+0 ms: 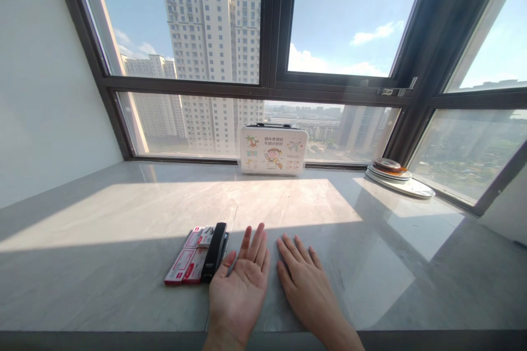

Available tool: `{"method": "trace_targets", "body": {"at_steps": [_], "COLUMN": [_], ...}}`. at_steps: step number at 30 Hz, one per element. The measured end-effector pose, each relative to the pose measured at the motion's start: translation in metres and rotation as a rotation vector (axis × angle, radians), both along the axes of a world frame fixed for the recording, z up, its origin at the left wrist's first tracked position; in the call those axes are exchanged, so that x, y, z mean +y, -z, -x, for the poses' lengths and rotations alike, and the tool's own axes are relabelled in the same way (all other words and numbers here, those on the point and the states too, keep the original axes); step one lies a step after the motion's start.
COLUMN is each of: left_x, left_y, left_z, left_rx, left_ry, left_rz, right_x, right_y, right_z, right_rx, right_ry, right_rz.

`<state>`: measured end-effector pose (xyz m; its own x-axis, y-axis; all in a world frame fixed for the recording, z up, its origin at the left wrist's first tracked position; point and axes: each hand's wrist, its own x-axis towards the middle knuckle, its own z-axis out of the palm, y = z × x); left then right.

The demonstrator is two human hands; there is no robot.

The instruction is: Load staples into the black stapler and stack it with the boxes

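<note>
- Work looks either not begun or paused: the black stapler [213,255] and red-and-white boxes [180,265] sit grouped on the grey ledge [102,296], left and near; no finished step shows.
- Left hand [242,282]: open, palm up, fingers extended, holding nothing; it is just right of the stapler, and whether the thumb touches it I cannot tell.
- Right hand [308,284]: open, palm down, apparently resting on the ledge, holding nothing.

Lettering [209,265] on stapler [214,249] too small to read; left forearm [224,338], right forearm [341,335] cut off by bottom edge.
</note>
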<state>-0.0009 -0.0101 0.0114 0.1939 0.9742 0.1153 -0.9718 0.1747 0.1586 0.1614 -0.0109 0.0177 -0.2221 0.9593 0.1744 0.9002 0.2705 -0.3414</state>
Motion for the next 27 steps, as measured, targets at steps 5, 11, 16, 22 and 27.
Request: {"method": "trace_targets", "body": {"at_steps": [5, 11, 16, 22, 27], "left_x": [-0.007, -0.007, -0.015, -0.031, -0.050], "left_y": [-0.005, 0.002, 0.008, 0.017, 0.048], "left_z": [0.004, 0.004, 0.010, 0.019, 0.039], "left_rx": [0.138, 0.706, 1.823, 2.358, 2.254], "left_ry": [-0.002, -0.061, -0.475, -0.595, -0.451], "left_rz": [0.098, 0.033, -0.432, -0.705, -0.839], "right_x": [0.001, 0.000, 0.003, 0.005, 0.017], "right_y": [-0.002, -0.004, 0.004, -0.007, -0.037], "right_z": [-0.001, -0.001, -0.005, 0.025, 0.102], "right_rx": [-0.009, 0.015, 0.088, 0.241, 0.371], "right_ry": [0.009, -0.001, -0.001, 0.109, -0.095], "right_rz": [0.020, 0.010, -0.010, -0.089, -0.083]}}
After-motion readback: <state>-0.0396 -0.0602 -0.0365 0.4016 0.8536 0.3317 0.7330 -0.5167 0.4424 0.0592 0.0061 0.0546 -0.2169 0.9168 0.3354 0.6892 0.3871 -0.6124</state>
